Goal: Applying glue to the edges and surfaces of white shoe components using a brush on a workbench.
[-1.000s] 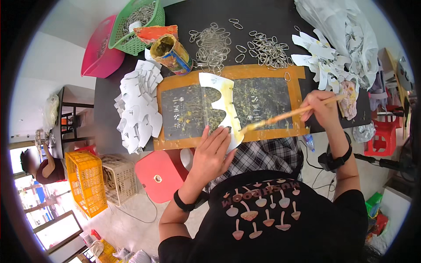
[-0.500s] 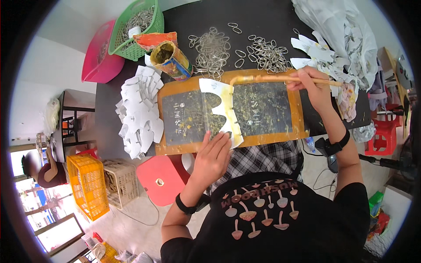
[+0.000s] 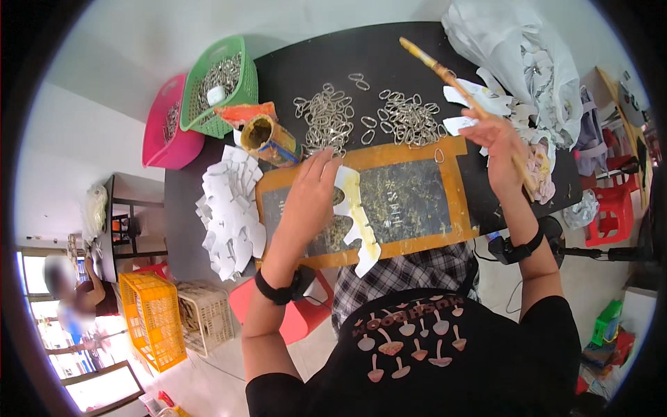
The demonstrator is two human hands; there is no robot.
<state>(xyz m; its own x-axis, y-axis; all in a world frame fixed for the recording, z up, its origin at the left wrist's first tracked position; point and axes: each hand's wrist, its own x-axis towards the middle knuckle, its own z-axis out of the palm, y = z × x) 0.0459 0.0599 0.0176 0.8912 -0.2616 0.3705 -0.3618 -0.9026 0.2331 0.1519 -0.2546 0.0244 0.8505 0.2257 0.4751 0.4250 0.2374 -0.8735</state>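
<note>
Glue-smeared along its notched side, a white cut-paper piece [image 3: 356, 222] lies on an orange-framed dark board [image 3: 417, 198], its lower end past the near edge. My left hand [image 3: 310, 201] is open over the paper's upper left side, fingers stretched toward the metal rings [image 3: 326, 115]; whether it touches the paper is hidden. Raised at the right, my right hand [image 3: 495, 142] holds a long wooden brush [image 3: 445, 73], its yellow-stained end pointing to the far left. A glue-crusted can [image 3: 271, 142] stands at the board's far left corner.
White paper pieces [image 3: 233, 215] are stacked left of the board. Green [image 3: 240, 90] and pink [image 3: 156, 142] baskets hold more rings. Another ring pile [image 3: 410, 118] lies behind the board. A white plastic bag [image 3: 486, 31] of paper pieces and a stained cloth [image 3: 542, 174] are at the right.
My left hand has moved from the paper's near end to its far end. My right hand has lifted the brush off the paper, swinging its tip up and away. The view has also shifted.
</note>
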